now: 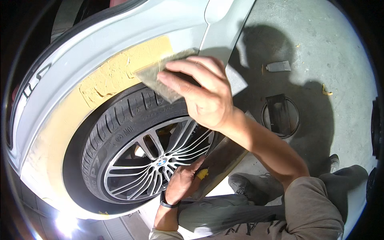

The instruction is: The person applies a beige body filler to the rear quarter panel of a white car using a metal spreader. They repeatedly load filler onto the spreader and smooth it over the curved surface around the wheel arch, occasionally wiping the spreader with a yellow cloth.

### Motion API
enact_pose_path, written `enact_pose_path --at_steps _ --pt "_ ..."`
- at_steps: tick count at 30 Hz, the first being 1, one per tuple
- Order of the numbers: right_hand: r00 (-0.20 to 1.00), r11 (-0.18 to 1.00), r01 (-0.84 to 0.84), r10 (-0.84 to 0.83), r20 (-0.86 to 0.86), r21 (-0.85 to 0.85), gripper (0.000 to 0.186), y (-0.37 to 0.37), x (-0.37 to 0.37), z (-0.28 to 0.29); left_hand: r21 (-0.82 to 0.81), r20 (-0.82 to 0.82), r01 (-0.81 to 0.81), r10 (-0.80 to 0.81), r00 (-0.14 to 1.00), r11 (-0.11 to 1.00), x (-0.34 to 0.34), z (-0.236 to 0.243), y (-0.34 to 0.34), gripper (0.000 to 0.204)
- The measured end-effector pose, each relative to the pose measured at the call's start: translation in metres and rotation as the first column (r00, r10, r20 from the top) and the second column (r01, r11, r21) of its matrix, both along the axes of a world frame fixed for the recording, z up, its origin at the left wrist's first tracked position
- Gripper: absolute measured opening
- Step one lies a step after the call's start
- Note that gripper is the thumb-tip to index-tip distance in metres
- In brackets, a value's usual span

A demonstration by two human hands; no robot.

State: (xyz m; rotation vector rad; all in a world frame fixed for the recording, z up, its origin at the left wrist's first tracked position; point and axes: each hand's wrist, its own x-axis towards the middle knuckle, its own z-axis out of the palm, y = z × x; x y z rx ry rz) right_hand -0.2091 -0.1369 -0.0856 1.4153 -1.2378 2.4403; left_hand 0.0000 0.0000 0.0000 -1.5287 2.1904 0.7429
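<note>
My right hand (206,94) is closed around a flat, greyish-green spreader (154,82). The spreader's edge meets the yellow body filler (110,72), which lies in a rough, ridged layer along the white car's wheel arch (50,140). Lower down, my left hand (186,180), with a dark band at the wrist, grips the edge of a long, dark mixing board (226,160) in front of the wheel. A small lump of yellow filler (202,173) sits by the left fingers. Part of the board is hidden behind my right forearm.
The tyre (116,124) and the spoked rim (140,176) fill the space under the arch. On the concrete floor to the right are a grey tube (279,66), a black ring (296,110) with a dark flat piece across it, and a yellow scrap (326,90). A lamp (66,225) glares at lower left.
</note>
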Motion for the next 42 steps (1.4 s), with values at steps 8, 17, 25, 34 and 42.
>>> enact_pose_path --at_steps 8,17,25,34,42 --pt "0.988 0.997 0.066 -0.060 0.144 -0.041 0.042 -0.016 0.022 0.012 -0.078 -0.047 0.028 -0.031 0.998 0.997 0.002 0.001 0.002 0.071" --pt "0.998 1.000 0.009 -0.010 0.069 0.012 0.037 0.016 0.033 -0.005 -0.092 -0.077 0.081 -0.088 0.993 0.992 0.006 -0.008 0.003 0.073" --pt "0.991 0.999 0.051 -0.053 0.123 0.019 0.039 0.004 0.064 0.001 -0.039 -0.027 0.039 -0.040 0.999 0.998 0.006 -0.004 0.004 0.073" --pt "0.991 1.000 0.020 -0.023 0.133 0.023 0.048 0.002 0.057 0.000 -0.047 -0.030 0.043 -0.045 0.999 0.998 0.006 -0.002 0.009 0.073" --pt "0.926 0.938 -0.340 0.347 0.152 -0.071 0.036 0.065 0.008 -0.005 -0.164 0.034 0.004 0.001 0.999 0.986 0.003 -0.003 0.012 0.050"
